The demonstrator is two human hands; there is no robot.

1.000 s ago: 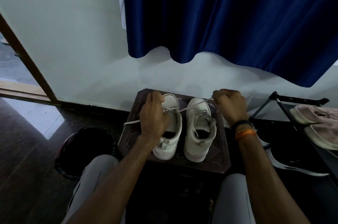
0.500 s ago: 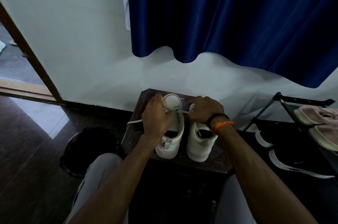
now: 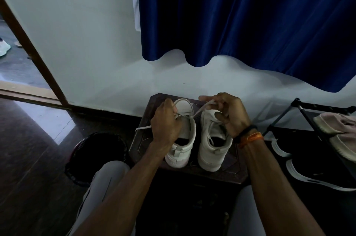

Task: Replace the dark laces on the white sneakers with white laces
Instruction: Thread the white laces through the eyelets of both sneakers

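- My right hand [image 3: 230, 114] has swung back from over the left sneaker [image 3: 182, 133], pulling the white lace [image 3: 201, 109] toward 1 o'clock.
- Left hand [image 3: 166, 123] pinches the lace at the eyelets; right pinches its free end.
- Both sneakers sit on the counter [image 3: 237, 168].
- I'd keep the lace flat and taut.

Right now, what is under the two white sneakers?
The two white sneakers stand side by side on a dark brown stool, heels toward the person. Its patterned top shows around them. The part right beneath the soles is covered, and anything below the stool is too dark to tell.
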